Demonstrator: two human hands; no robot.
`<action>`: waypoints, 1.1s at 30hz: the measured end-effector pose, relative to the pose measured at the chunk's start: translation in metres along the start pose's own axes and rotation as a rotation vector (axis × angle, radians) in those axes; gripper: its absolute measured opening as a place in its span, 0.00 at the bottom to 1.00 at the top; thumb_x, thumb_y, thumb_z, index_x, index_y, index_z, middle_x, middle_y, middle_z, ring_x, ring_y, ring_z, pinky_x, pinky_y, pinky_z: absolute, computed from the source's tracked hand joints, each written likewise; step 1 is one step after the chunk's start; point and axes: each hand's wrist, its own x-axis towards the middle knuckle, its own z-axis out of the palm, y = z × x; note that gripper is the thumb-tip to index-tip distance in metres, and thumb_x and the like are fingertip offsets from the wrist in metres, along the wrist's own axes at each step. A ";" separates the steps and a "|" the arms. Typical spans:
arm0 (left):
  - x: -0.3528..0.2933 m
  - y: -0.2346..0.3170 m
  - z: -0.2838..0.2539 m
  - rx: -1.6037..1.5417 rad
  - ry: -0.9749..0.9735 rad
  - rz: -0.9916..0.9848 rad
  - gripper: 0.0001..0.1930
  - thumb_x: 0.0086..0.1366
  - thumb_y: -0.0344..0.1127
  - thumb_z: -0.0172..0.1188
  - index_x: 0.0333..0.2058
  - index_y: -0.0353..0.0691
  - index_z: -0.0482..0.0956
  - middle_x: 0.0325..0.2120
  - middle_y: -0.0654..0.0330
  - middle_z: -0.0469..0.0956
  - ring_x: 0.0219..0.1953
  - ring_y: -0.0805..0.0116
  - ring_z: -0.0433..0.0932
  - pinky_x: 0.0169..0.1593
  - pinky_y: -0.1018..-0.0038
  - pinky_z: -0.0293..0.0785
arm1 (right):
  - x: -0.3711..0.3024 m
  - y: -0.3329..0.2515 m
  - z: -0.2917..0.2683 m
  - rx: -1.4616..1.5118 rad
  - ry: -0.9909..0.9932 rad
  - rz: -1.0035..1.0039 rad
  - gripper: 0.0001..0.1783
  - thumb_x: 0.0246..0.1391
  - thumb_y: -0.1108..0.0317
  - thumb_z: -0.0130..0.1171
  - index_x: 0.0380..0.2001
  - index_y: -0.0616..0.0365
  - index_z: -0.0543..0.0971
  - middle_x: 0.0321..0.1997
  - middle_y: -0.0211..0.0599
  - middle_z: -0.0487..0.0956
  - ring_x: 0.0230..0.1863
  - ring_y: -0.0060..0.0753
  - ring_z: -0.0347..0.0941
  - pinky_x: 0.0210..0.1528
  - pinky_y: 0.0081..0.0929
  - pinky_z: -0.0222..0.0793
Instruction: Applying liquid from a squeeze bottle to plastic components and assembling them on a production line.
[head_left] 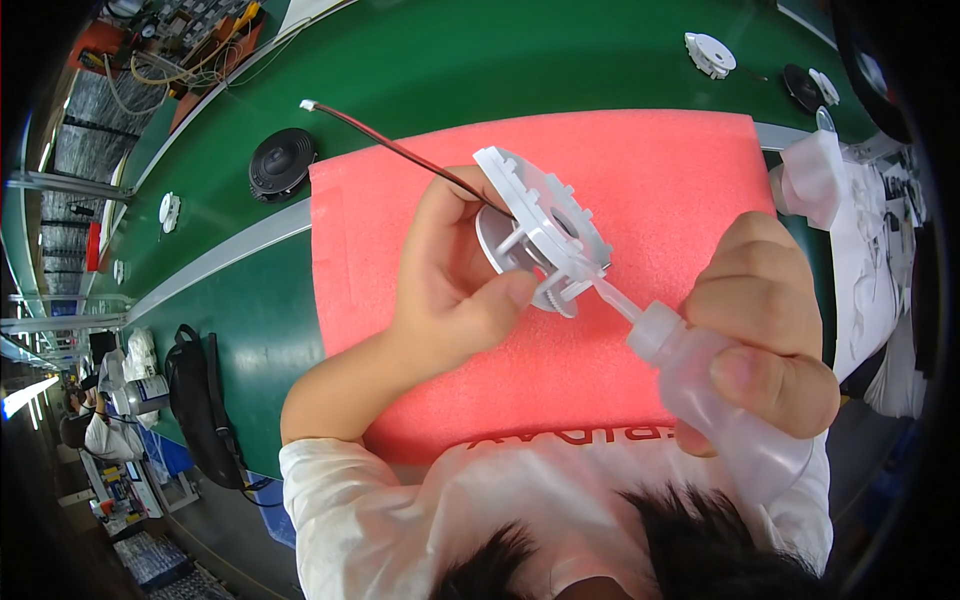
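White plastic part [540,235] — your left hand [450,285] grips it tilted; your right hand [765,320] squeezes the bottle [710,395], nozzle touching its lower rim.

No packages, signs or screens; labels, if any, too blurred to tell.

Two hands: left hand [455,285], right hand [765,330]. One white slotted plastic disc [545,225] with one red-and-black wire [400,150]. One translucent squeeze bottle [700,390]. One pink foam pad [640,190]. One black round speaker [281,162]. One white round part [709,54] lies far off.
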 end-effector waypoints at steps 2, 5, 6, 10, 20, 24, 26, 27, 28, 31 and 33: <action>-0.001 0.000 -0.006 0.015 -0.012 -0.028 0.23 0.49 0.28 0.54 0.44 0.33 0.57 0.38 0.55 0.66 0.41 0.68 0.69 0.43 0.71 0.68 | 0.001 0.001 0.001 -0.006 0.024 -0.022 0.26 0.44 0.52 0.56 0.42 0.54 0.61 0.25 0.39 0.68 0.18 0.30 0.60 0.18 0.26 0.51; -0.002 0.001 -0.003 0.080 0.036 -0.107 0.27 0.49 0.43 0.54 0.44 0.34 0.58 0.38 0.56 0.67 0.41 0.68 0.69 0.43 0.70 0.68 | 0.003 0.001 -0.006 -0.022 -0.052 -0.052 0.27 0.44 0.50 0.56 0.42 0.53 0.60 0.25 0.39 0.68 0.19 0.30 0.60 0.18 0.26 0.52; -0.001 0.002 0.000 0.125 0.094 -0.159 0.33 0.49 0.56 0.55 0.44 0.35 0.59 0.38 0.55 0.68 0.41 0.66 0.70 0.44 0.69 0.69 | 0.002 0.002 -0.005 -0.022 -0.053 -0.051 0.27 0.44 0.50 0.56 0.42 0.53 0.60 0.25 0.39 0.68 0.19 0.30 0.60 0.18 0.26 0.52; 0.000 0.007 0.001 0.094 0.146 -0.310 0.34 0.51 0.59 0.46 0.46 0.35 0.58 0.39 0.54 0.68 0.42 0.63 0.71 0.44 0.66 0.70 | -0.006 0.013 0.001 -0.005 0.059 -0.171 0.29 0.44 0.48 0.56 0.43 0.51 0.58 0.27 0.39 0.68 0.20 0.32 0.61 0.19 0.27 0.53; 0.004 0.003 0.002 -0.506 0.126 -0.398 0.19 0.62 0.48 0.36 0.41 0.38 0.62 0.41 0.52 0.69 0.46 0.53 0.69 0.46 0.52 0.69 | -0.003 0.011 -0.003 0.002 0.026 -0.091 0.27 0.46 0.48 0.53 0.43 0.51 0.58 0.28 0.40 0.68 0.20 0.34 0.62 0.19 0.29 0.54; 0.003 0.004 0.007 -0.516 0.142 -0.428 0.19 0.62 0.47 0.35 0.42 0.39 0.62 0.41 0.52 0.69 0.46 0.52 0.69 0.47 0.52 0.68 | -0.004 0.010 -0.003 -0.076 0.005 -0.054 0.27 0.46 0.48 0.52 0.42 0.52 0.59 0.28 0.41 0.68 0.20 0.34 0.63 0.19 0.29 0.54; 0.002 0.002 0.006 -0.535 0.128 -0.435 0.19 0.62 0.47 0.35 0.42 0.38 0.63 0.41 0.51 0.70 0.46 0.52 0.69 0.47 0.52 0.68 | -0.003 0.014 -0.001 -0.005 0.023 -0.072 0.27 0.46 0.48 0.52 0.42 0.53 0.59 0.27 0.41 0.69 0.20 0.33 0.63 0.19 0.29 0.54; 0.002 0.002 0.005 -0.552 0.119 -0.439 0.19 0.62 0.47 0.35 0.42 0.38 0.63 0.41 0.51 0.70 0.46 0.51 0.69 0.47 0.52 0.68 | -0.003 0.012 -0.002 -0.002 0.023 -0.074 0.27 0.46 0.48 0.52 0.42 0.53 0.59 0.27 0.41 0.69 0.20 0.33 0.63 0.19 0.29 0.54; 0.002 0.003 0.006 -0.551 0.122 -0.438 0.19 0.62 0.47 0.35 0.42 0.38 0.63 0.41 0.51 0.70 0.46 0.51 0.69 0.47 0.52 0.68 | -0.002 0.010 -0.005 -0.026 -0.006 -0.050 0.26 0.46 0.48 0.52 0.42 0.52 0.59 0.27 0.41 0.69 0.20 0.33 0.63 0.19 0.29 0.54; 0.002 0.005 0.007 -0.587 0.173 -0.508 0.20 0.61 0.47 0.34 0.41 0.37 0.64 0.40 0.49 0.70 0.43 0.51 0.71 0.45 0.53 0.70 | -0.003 0.005 -0.003 -0.059 -0.016 -0.022 0.26 0.47 0.49 0.52 0.42 0.51 0.58 0.28 0.41 0.68 0.20 0.34 0.63 0.19 0.30 0.55; 0.002 0.005 0.006 -0.638 0.143 -0.504 0.22 0.60 0.49 0.34 0.41 0.36 0.65 0.38 0.47 0.72 0.39 0.50 0.73 0.43 0.55 0.72 | -0.004 0.002 0.000 -0.058 0.003 -0.025 0.26 0.46 0.50 0.52 0.43 0.51 0.58 0.29 0.41 0.68 0.20 0.34 0.63 0.20 0.30 0.55</action>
